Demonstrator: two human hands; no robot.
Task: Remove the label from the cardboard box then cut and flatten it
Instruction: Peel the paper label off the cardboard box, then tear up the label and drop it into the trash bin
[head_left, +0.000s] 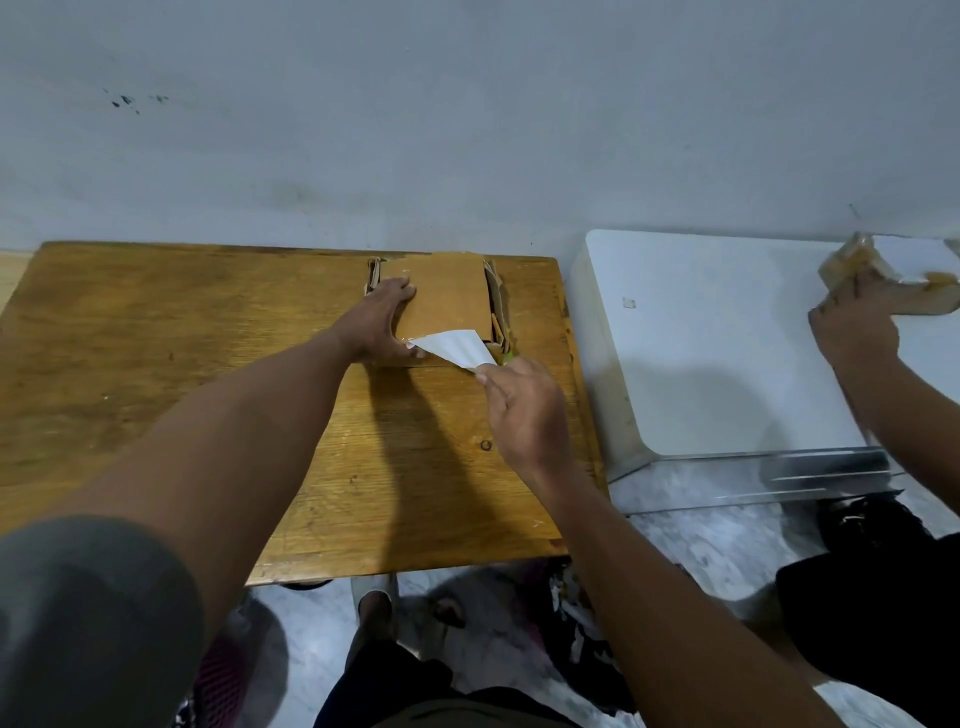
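Note:
A brown cardboard box (441, 296) lies on the wooden table (156, 364) near its far edge, against the wall. My left hand (387, 325) presses on the box's left side, fingers spread and thumb along the near edge. My right hand (524, 410) pinches a corner of the white label (457, 348), which is peeled up from the box's near right part and folded back, still attached near my left thumb. Something small and green-yellow (508, 357) shows just above my right hand, mostly hidden.
A white table (727, 338) stands to the right. There another person's hand (852, 322) holds a taped cardboard piece (883, 280). Feet, a bag and loose items lie on the marble floor below. A grey wall runs behind both tables.

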